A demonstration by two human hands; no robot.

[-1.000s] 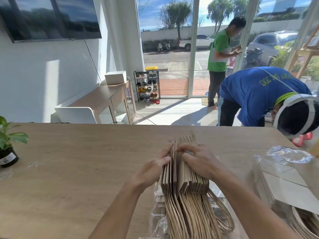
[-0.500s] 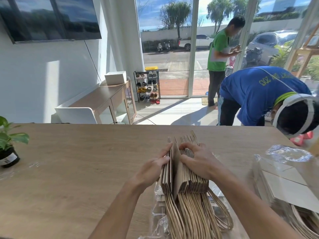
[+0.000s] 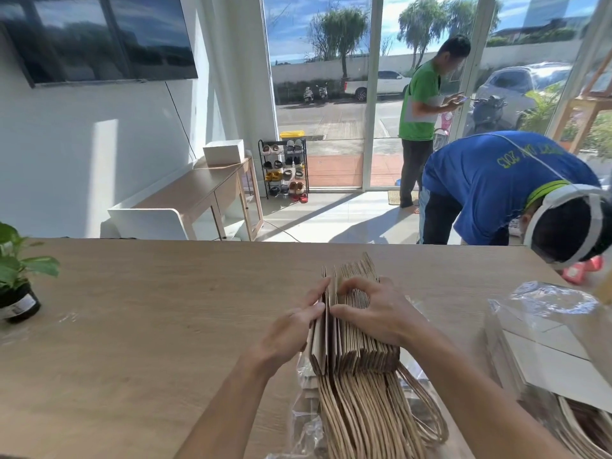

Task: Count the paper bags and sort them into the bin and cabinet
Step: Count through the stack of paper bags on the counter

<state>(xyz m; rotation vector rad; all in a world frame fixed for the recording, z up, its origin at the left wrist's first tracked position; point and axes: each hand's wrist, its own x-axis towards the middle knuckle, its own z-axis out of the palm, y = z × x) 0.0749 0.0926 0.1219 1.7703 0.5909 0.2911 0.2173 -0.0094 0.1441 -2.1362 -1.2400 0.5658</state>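
Observation:
A thick stack of folded brown paper bags [image 3: 359, 346] stands on edge on the wooden table [image 3: 149, 313], their twisted paper handles [image 3: 374, 422] trailing toward me over a clear plastic wrapper. My left hand [image 3: 291, 329] holds the few bags on the stack's left side, fingers laid along them. My right hand [image 3: 371, 313] lies over the rest of the stack with curled fingers, its fingertips in the gap between the two groups.
A second plastic-wrapped bundle of bags [image 3: 546, 352] lies at the right. A small potted plant [image 3: 18, 283] stands at the table's left edge. A person in a blue shirt [image 3: 503, 190] bends over beyond the table's far right corner; another in green [image 3: 420, 117] stands by the glass door.
The bag that was leaning apart in the gap half a second ago now stands flat against the left group. Both hands stayed at the stack, fingers shifting slightly.

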